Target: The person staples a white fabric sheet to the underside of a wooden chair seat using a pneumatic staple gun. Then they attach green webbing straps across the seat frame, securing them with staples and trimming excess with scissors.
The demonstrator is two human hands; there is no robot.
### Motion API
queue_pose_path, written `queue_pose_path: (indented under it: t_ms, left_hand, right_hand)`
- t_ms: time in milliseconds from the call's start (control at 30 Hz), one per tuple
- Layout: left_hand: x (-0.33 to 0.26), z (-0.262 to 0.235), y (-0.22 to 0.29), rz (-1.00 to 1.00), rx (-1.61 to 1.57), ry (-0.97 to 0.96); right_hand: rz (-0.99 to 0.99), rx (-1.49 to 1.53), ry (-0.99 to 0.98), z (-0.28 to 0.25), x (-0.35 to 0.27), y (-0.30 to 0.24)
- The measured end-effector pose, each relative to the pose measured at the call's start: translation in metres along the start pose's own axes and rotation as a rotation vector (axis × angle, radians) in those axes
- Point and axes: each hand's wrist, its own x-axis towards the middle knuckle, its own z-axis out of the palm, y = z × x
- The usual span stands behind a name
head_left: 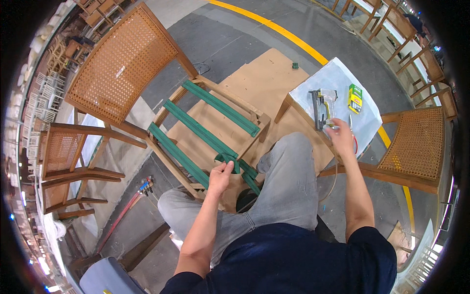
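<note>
My left hand (221, 177) is closed on the loose end of a green webbing strap (228, 158) at the near side of a wooden chair frame (230, 96). More green straps (220, 108) run across the frame side by side. Over a white-covered seat to the right, my right hand (341, 136) is beside the lower end of a staple gun (324, 105). Its fingers look loosely apart and slightly blurred, with nothing plainly held. The staple gun lies on the cover, next to a green and yellow box (355, 99).
Woven cane fills the strapped chair's backrest (122, 63); another cane backrest (416, 142) stands at right. Brown cardboard (262, 73) covers part of the floor. A red air hose (117, 220) lies at left. Other chairs (73, 166) stand at the left edge.
</note>
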Motion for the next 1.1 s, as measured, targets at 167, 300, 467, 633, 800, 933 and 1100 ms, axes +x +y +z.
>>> queue_pose_path:
  t_ms: [167, 300, 467, 633, 800, 933, 1100]
  left_hand:
    - [-0.03, 0.002, 0.052, -0.003, -0.154, -0.016]
    - [-0.042, 0.006, 0.139, 0.317, -0.174, 0.029]
    - [-0.052, -0.063, 0.169, 0.42, -0.566, 0.346]
    - [-0.06, -0.072, 0.104, 0.142, -0.599, 0.365]
    - [-0.075, -0.02, 0.062, 0.076, -0.767, 0.292]
    - [-0.08, -0.005, 0.045, 0.073, -0.75, 0.256]
    - [-0.081, -0.028, 0.052, 0.055, -0.833, 0.293]
  right_hand:
    - [-0.305, 0.319, -0.747, 0.073, -0.024, -0.12]
    - [-0.216, 0.601, -1.326, 0.124, -0.06, -0.173]
    - [-0.229, 0.618, -1.651, 0.128, -0.11, -0.202]
    - [-0.285, 0.45, -1.51, 0.136, -0.116, -0.182]
    - [0.005, 0.864, -1.128, 0.151, -0.107, -0.248]
    - [-0.059, 0.905, -1.055, 0.159, -0.098, -0.269]
    - [-0.135, 0.776, -0.997, 0.159, -0.114, -0.276]
